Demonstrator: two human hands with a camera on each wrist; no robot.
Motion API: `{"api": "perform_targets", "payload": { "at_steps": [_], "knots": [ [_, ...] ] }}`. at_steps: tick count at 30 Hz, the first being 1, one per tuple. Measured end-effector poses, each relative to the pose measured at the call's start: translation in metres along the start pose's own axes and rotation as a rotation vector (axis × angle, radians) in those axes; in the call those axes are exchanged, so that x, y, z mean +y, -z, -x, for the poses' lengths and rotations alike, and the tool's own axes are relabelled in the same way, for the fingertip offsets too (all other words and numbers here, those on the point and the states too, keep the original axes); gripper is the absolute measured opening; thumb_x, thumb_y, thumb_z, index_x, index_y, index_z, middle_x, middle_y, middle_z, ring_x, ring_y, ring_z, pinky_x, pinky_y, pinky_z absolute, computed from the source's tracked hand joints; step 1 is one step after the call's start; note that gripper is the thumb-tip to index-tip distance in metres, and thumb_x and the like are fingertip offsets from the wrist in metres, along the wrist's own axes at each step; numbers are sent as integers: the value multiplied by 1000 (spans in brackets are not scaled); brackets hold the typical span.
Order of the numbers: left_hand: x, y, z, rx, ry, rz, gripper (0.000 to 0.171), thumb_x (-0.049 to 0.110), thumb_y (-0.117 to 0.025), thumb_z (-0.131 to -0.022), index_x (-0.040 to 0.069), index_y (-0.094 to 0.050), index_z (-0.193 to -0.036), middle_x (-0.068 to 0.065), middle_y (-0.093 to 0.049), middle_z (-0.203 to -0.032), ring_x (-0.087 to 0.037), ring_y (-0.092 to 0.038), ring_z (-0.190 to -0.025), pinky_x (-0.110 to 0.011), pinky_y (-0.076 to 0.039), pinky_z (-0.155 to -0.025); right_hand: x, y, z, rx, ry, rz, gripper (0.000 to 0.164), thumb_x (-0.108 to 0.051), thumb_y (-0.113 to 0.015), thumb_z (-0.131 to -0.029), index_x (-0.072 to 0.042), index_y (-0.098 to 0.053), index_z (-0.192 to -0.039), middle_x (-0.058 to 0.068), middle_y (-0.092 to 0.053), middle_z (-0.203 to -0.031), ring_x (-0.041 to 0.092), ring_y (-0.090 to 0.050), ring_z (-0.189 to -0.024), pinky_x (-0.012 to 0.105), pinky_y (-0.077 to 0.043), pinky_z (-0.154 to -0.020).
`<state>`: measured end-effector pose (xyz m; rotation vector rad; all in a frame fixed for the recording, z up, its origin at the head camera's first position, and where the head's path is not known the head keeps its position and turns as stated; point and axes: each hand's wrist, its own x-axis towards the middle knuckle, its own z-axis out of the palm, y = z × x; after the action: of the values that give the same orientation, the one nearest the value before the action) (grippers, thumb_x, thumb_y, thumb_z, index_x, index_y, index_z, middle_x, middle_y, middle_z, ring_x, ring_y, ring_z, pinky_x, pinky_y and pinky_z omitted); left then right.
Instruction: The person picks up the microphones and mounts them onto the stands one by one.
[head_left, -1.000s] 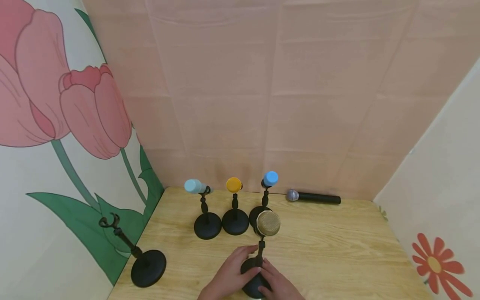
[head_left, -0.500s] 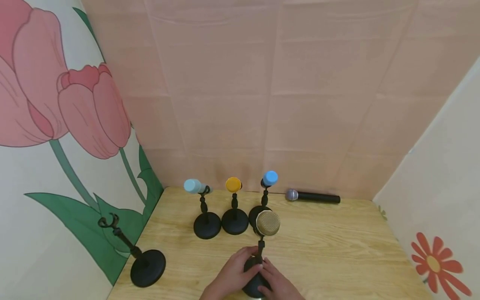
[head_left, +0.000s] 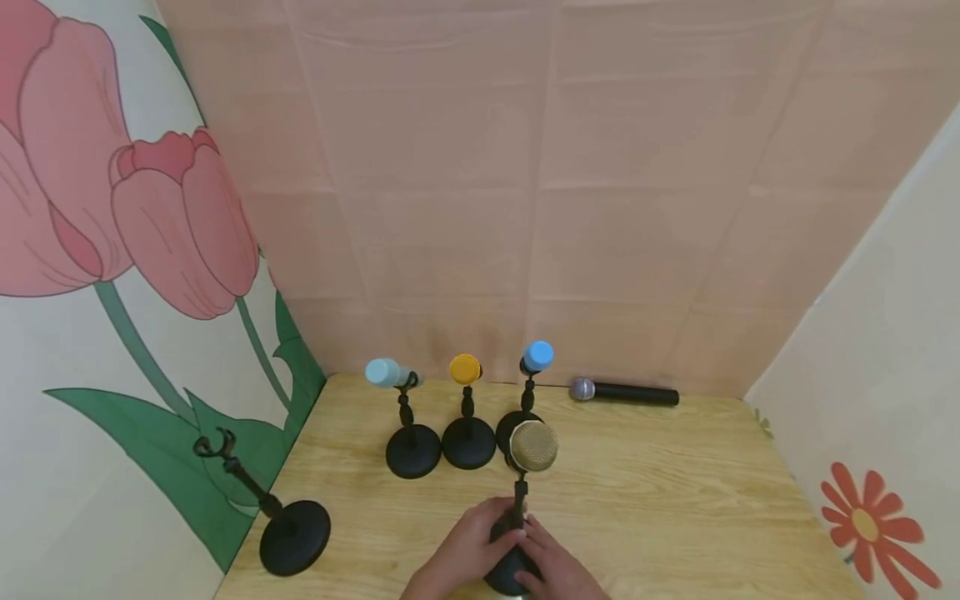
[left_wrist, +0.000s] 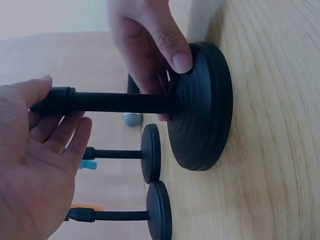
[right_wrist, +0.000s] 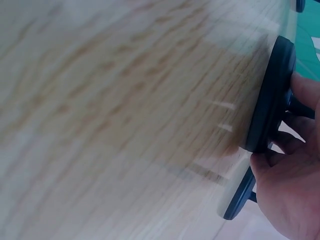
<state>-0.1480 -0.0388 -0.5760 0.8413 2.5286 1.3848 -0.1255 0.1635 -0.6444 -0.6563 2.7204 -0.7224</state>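
A microphone with a gold mesh head (head_left: 533, 446) sits upright on a black desk stand (left_wrist: 200, 110) near the front of the table. My left hand (head_left: 468, 546) holds the stand's stem, its thumb and fingers around the collar high on the stem in the left wrist view. My right hand (head_left: 558, 567) grips the round base from the right. In the left wrist view, its thumb lies on top of the base; the right wrist view shows its fingers (right_wrist: 287, 142) at the base's edge. The microphone head is out of sight in both wrist views.
Behind stand three similar stands, with a pale blue microphone (head_left: 384, 372), a yellow one (head_left: 465, 369) and a blue one (head_left: 538, 357). A black handheld microphone (head_left: 630, 393) lies at the back right. A stand with a bare clip (head_left: 295, 537) is at the left edge.
My left hand has shifted slightly to the right at the stem. The right hand stays at the base, and the head view has drifted a little.
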Motion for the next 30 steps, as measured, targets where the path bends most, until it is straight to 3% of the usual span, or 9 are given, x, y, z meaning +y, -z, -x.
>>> {"api": "perform_targets", "payload": {
  "at_steps": [9,20,30],
  "knots": [
    [-7,-5,-2,12,-6,8,29,36,-53,-94,29,-56,-122,11,-62,-117,-3,-57,-108,-26,-49,-89,-2,0,0,-4,-14,5,57,-55,-53,-88,-28,-45,-138,9,-34,-149,30,-36,-134,50,-40,-99],
    [-2,-10,-2,86,83,21,24,34,-57,-92,27,-62,-114,12,-65,-109,0,-61,-97,-20,-52,-78,1,-4,3,58,41,4,57,-53,-52,-89,-30,-41,-140,7,-36,-148,30,-35,-134,48,-43,-96],
    [0,-14,-3,168,175,130,16,34,-66,-85,32,-63,-100,19,-64,-95,2,-62,-88,-18,-52,-74,-3,-2,4,8,-46,-57,57,-54,-54,-87,-34,-42,-139,8,-33,-149,29,-39,-132,47,-44,-95]
  ]
}}
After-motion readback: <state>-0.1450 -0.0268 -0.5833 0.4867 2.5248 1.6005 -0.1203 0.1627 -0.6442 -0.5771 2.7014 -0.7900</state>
